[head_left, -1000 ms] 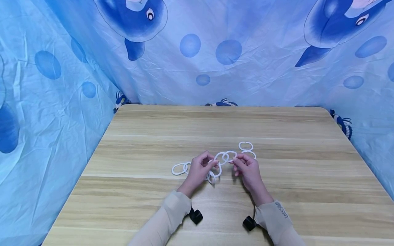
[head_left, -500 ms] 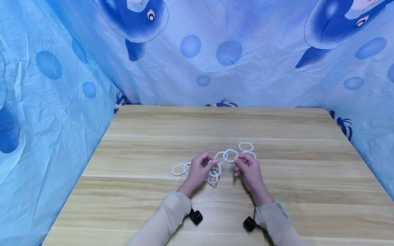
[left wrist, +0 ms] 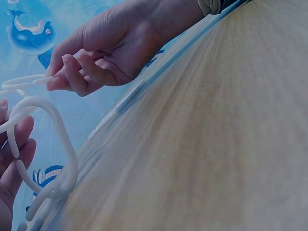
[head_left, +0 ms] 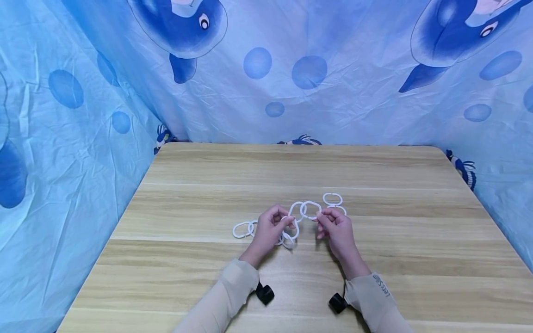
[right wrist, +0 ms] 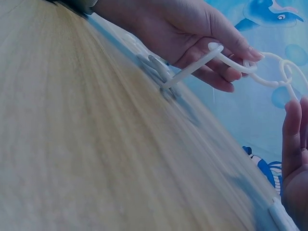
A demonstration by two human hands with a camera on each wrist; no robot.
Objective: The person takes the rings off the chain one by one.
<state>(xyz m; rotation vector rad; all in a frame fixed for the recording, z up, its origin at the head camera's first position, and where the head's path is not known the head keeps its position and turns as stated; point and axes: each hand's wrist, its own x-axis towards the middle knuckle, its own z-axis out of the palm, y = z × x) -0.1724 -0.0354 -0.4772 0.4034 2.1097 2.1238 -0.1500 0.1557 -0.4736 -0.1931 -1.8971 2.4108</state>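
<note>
White link chain (head_left: 301, 210) held above the wood-grain worktop (head_left: 250, 171), left hand (head_left: 269, 227) pinching the chain's left part, right hand (head_left: 338, 229) pinching the chain's right end, more links (head_left: 334, 204) lying just right of the chain, blue curtain (head_left: 233, 111) behind it

In front of me: one tabletop (head_left: 399, 175), pale wood-grain, rounded far corners, lower frame. Facing me and at both sides: blue sheeting (head_left: 208, 118), creased. Printed on it: cartoon sea creature (head_left: 172, 30), upper left; a second creature (head_left: 445, 39), upper right; darker round spots (head_left: 309, 72).
</note>
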